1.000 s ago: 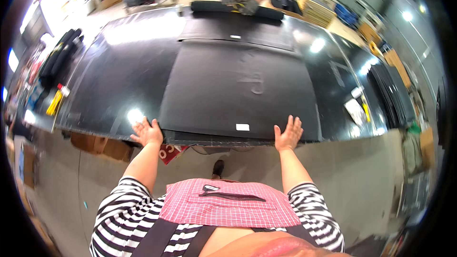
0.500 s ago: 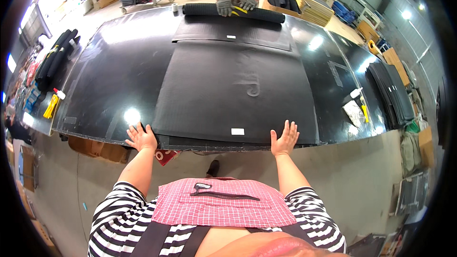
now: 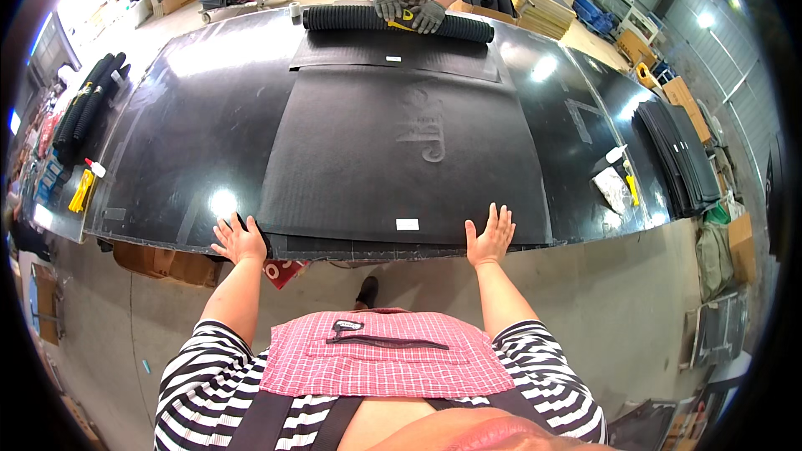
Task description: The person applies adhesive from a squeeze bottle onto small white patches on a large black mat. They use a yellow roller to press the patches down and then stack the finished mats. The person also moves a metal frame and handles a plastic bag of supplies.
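A large black rubber sheet lies flat on a glossy black table. My left hand rests with fingers spread on the sheet's near left corner. At the near right edge, my right hand lies flat, fingers apart. A small white label sits on the sheet between my hands. Across the table, a person's gloved hands hold a black roll at the sheet's far end, with a yellow tool among them.
Black rolls and yellow tools lie at the table's left edge. A stack of black sheets, a white cloth and a yellow tool lie at the right. Cardboard boxes stand under the table.
Both my hands stay spread at the sheet's near edge. The view has shifted, and the person opposite has come further into view holding the roll.
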The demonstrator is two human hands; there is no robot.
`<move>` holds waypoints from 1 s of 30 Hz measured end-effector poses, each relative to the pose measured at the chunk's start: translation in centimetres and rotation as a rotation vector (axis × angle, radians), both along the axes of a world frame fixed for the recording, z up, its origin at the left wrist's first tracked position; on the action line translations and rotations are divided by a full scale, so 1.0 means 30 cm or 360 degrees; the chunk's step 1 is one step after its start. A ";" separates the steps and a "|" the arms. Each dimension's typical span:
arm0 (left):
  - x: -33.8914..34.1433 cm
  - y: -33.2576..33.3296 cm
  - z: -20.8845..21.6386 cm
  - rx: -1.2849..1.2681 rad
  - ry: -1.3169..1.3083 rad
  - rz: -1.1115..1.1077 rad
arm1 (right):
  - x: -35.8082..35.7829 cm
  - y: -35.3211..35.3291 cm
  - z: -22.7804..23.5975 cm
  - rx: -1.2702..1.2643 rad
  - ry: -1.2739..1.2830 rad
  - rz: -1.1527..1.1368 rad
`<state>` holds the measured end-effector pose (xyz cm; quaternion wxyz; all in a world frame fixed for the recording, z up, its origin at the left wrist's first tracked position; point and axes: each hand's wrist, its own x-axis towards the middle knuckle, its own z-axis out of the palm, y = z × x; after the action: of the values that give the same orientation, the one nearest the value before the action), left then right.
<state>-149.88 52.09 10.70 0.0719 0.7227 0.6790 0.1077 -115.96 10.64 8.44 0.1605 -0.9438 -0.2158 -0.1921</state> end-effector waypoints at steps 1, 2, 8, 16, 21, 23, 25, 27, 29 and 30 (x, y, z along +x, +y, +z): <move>0.000 -0.001 0.000 0.0001 -0.0001 0.0000 | 0.000 0.000 0.000 0.0004 0.0004 0.0002; 0.001 -0.001 0.000 0.0003 -0.0002 -0.0001 | 0.001 0.000 -0.001 0.0008 0.0008 0.0004; 0.001 0.003 -0.008 0.0006 0.0013 -0.0003 | 0.007 0.001 -0.002 -0.0012 -0.0017 -0.0011; 0.007 -0.003 0.007 0.0033 0.0041 0.0000 | 0.009 -0.001 -0.006 0.0009 -0.0053 -0.0016; -0.001 0.003 -0.004 0.0040 0.0016 0.0002 | 0.006 0.004 -0.004 0.0002 -0.0062 -0.0010; -0.003 0.006 -0.012 0.0083 -0.0005 -0.0013 | 0.005 0.009 0.001 0.0023 -0.0059 -0.0007; 0.007 -0.015 0.002 0.0062 0.0024 -0.0041 | -0.003 0.002 0.008 0.0057 -0.0057 -0.0012; -0.008 -0.009 -0.006 0.0071 -0.0023 -0.0037 | -0.014 0.013 0.033 0.0104 -0.0007 0.0019; -0.003 -0.003 -0.005 0.0058 -0.0067 -0.0013 | -0.013 -0.001 0.018 -0.0003 0.0009 0.0006; -0.002 0.002 -0.003 0.0043 -0.0080 -0.0009 | 0.003 -0.009 0.007 -0.0116 0.0032 0.0005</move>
<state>-149.94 52.16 10.62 0.0797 0.7225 0.6734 0.1347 -115.87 10.37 8.65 0.1286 -0.9505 -0.2226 -0.1743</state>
